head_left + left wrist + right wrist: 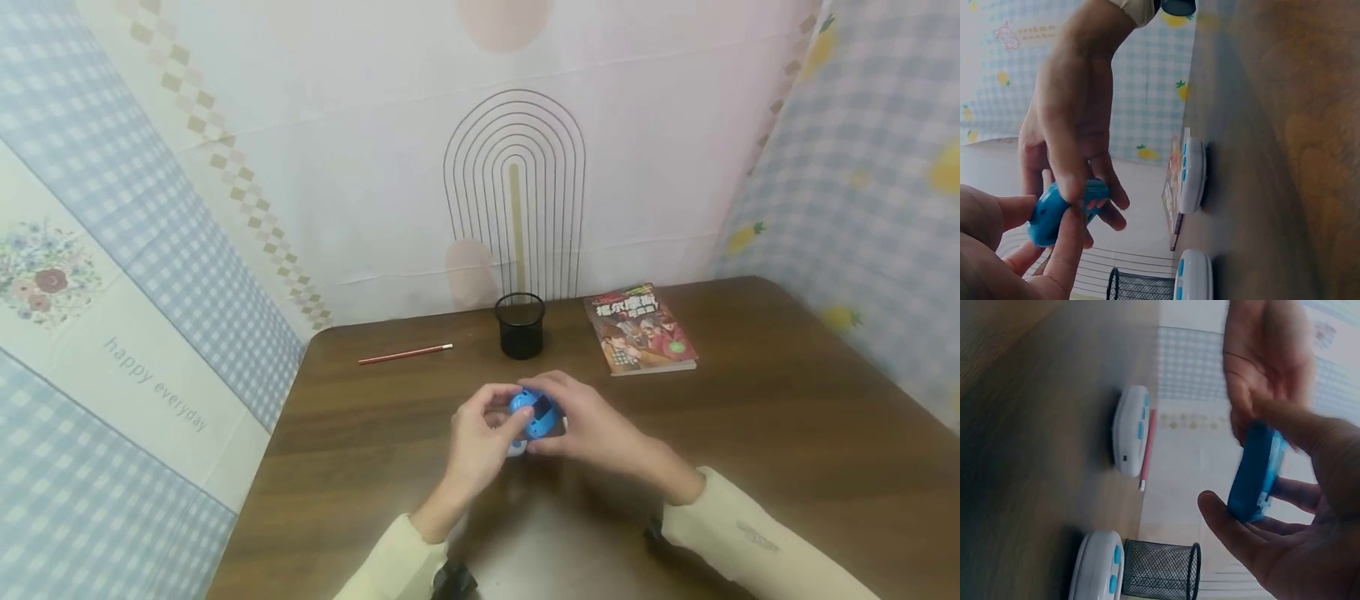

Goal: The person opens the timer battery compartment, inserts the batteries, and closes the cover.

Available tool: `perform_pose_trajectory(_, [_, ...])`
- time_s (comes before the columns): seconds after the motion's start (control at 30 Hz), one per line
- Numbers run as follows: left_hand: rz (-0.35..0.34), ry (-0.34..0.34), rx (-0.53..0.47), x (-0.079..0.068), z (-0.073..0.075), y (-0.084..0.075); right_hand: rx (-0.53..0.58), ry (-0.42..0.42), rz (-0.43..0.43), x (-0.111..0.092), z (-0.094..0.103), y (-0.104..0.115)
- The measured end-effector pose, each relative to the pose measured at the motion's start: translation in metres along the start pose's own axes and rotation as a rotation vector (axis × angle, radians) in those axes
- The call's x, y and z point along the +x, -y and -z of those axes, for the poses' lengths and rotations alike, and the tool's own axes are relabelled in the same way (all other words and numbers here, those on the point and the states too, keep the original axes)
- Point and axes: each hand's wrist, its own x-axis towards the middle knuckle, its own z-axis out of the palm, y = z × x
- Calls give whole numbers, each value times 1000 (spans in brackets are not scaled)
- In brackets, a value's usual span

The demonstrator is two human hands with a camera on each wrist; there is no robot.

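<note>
Above the table, both hands hold a rounded blue plastic gadget (538, 414) with a small dark window on its face. My left hand (480, 429) pinches it from the left, thumb across the front. From the right, my right hand (592, 421) grips its edge between thumb and fingers. In the left wrist view the blue gadget (1063, 209) shows pinkish buttons on one side. Below the hands sit white rounded devices with blue buttons: one (1192, 175) and another (1194, 278) in the left wrist view. The hands mostly hide them in the head view.
A black mesh pen cup (521, 329) stands behind the hands. To its left lies a red pencil (405, 354), to its right a comic-style book (641, 332). Patterned cloth hangs at the back and on both sides of the brown wooden table (360, 450).
</note>
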Motion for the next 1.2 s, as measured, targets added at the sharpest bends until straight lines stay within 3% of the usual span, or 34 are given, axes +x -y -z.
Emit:
perform_pose_trajectory(0.07, [7,3,-44,-1,0,1,16,10,-5,3,-1,-1])
perform_pose_trajectory(0.17, [-15,-2,-96,-3,2,1,177,42,-80,9,1,-2])
perform_pose_trajectory(0.33, [-176,0,18,-9,8,3,450,126,-189,17,7,-1])
perform_pose_trajectory(0.5, [-279,20,153,-12,15,8,552,207,-230,20,8,3])
perform_pose_trajectory(0.73, [-286,47,194,-11,33,14,613,264,-187,28,3,11])
perform_pose_trajectory(0.93, [-214,69,204,-17,54,22,508,254,-169,39,-16,13])
perform_pose_trajectory(1.2, [-169,54,345,-23,81,28,106,221,-48,54,-44,23])
